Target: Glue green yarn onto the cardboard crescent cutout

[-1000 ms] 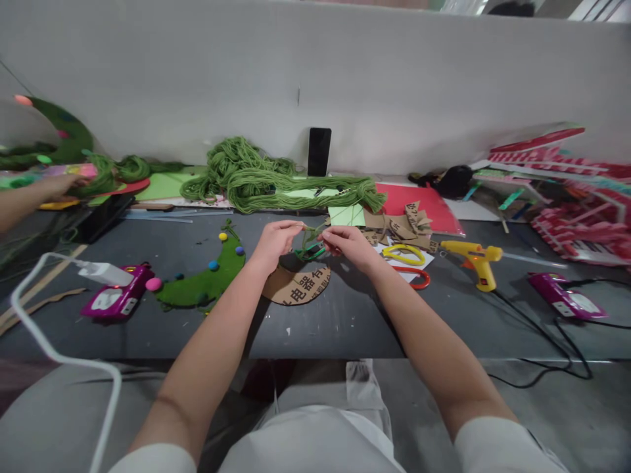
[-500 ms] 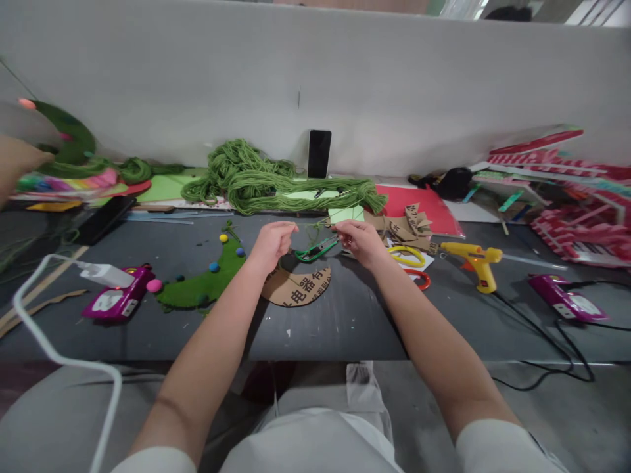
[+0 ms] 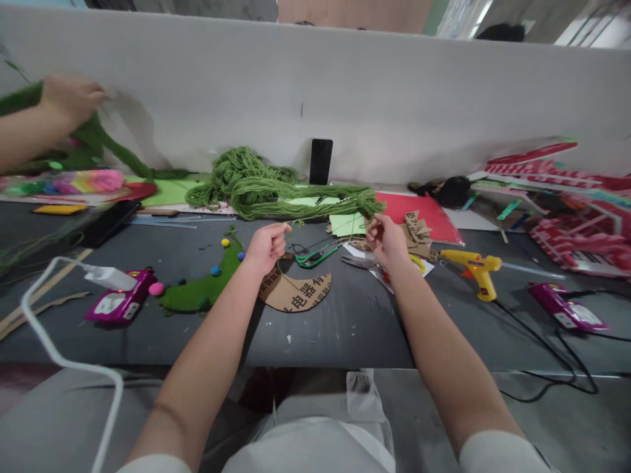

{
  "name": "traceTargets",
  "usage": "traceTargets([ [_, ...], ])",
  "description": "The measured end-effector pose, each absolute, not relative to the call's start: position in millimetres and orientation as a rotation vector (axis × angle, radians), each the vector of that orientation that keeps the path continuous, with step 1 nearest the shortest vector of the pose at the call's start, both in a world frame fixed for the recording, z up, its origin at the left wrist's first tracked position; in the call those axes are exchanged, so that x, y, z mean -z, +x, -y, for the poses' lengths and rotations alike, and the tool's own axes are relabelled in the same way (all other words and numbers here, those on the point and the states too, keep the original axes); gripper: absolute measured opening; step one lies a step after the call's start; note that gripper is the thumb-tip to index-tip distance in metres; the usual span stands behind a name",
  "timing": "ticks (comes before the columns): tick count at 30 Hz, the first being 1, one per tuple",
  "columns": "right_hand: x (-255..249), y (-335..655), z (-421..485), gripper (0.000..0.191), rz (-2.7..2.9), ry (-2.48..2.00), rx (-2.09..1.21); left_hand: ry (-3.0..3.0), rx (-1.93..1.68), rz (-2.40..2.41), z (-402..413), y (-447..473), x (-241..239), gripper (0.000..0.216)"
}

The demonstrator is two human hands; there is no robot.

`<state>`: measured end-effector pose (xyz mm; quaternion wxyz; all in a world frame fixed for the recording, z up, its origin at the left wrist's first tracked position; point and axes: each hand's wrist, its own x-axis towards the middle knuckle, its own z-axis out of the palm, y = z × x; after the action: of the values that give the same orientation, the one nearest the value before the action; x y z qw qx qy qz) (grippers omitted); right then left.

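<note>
The left hand (image 3: 269, 248) is closing its thumb and fingers on a thin green strand (image 3: 297, 224), whose short end is poking out to the right of the fingertips while a fine length is trailing toward the cardboard crescent (image 3: 302, 294) on the near side. The right hand (image 3: 388, 242) is hovering well apart to the right, beside the near right end of the green yarn hank (image 3: 254, 197); its fingertips are curling together, but whether they are gripping a strand cannot be told. A green-handled cutter (image 3: 315, 256) is lying between the hands, and scissors (image 3: 359, 262) are lying just left of the right hand.

For good handling, the left fingers should be pinching near the strand's end, firmly enough that it is not slipping, yet without crushing the twist. The right hand should be working slowly, keeping any loose yarn from catching on the scissors or the cutter. The trailing length is best lying slack over the cardboard, so that nothing is snagging on its edge.
</note>
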<state>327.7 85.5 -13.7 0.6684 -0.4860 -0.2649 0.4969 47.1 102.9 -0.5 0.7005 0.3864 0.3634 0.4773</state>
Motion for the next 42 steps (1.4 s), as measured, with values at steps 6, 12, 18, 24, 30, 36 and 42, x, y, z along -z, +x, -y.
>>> traceTargets([
  [6, 17.8, 310.6, -75.2, 0.027, 1.223, -1.163, -1.243, 0.909, -0.992, -0.776, -99.0, 50.6, -1.3, 0.014],
  [12, 21.1, 312.6, -70.5, 0.029, 1.356, -1.161, -1.377, 0.933, -0.967, -0.783, -99.0, 52.9, 0.0, 0.023],
  [18, 12.7, 326.0, -76.5, 0.028, 1.192, -1.274, -1.263, 1.000, -0.972, -0.821, -98.2, 55.9, 2.9, 0.022],
  [24, 8.7, 363.9, -89.1, 0.035, 0.689, -1.194, -0.820, 1.060, -0.946, -0.821, -96.1, 59.7, 4.1, 0.021],
  [30, 23.9, 326.9, -84.7, 0.037, 1.101, -1.274, -1.047, 1.125, -0.893, -0.801, -91.3, 62.9, 3.4, 0.023],
  [36, 22.4, 277.3, -66.3, 0.044, 1.514, -1.206, -1.225, 1.185, -0.757, -0.722, -86.5, 66.2, 5.3, 0.025],
  [42, 17.4, 258.8, -58.4, 0.040, 1.585, -1.115, -1.233, 1.185, -0.723, -0.672, -82.0, 70.1, 4.2, 0.026],
])
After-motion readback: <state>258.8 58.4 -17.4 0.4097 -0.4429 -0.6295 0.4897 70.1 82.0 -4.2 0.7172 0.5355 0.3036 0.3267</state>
